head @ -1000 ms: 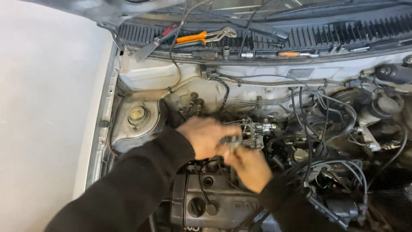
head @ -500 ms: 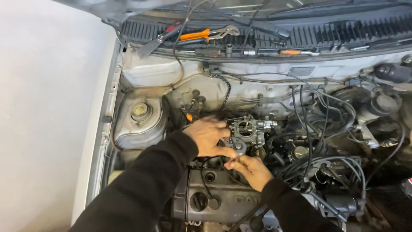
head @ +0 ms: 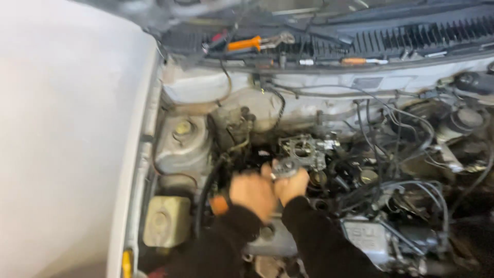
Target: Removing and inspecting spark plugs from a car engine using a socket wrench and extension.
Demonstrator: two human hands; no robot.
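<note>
**Round part held between both hands, just below the carburettor**

Round part [head: 286, 167]: small, grey metal, disc-like, in the engine bay at centre. It sits at the fingertips of both hands, just in front of and touching or nearly touching the carburettor [head: 304, 149] (blur hides the contact).

Right hand [head: 292, 186]: directly beneath the part, fingers curled up around it, clamped on it. Nearer of the two.

Left hand [head: 251, 194]: just to the part's left, fingers reaching right toward its rim; grip or mere touch, cannot tell.

The part's face tilts up toward the camera; the long axis is unclear.

Orange pliers [head: 256, 43] lie well apart on the cowl [head: 411, 41].
</note>
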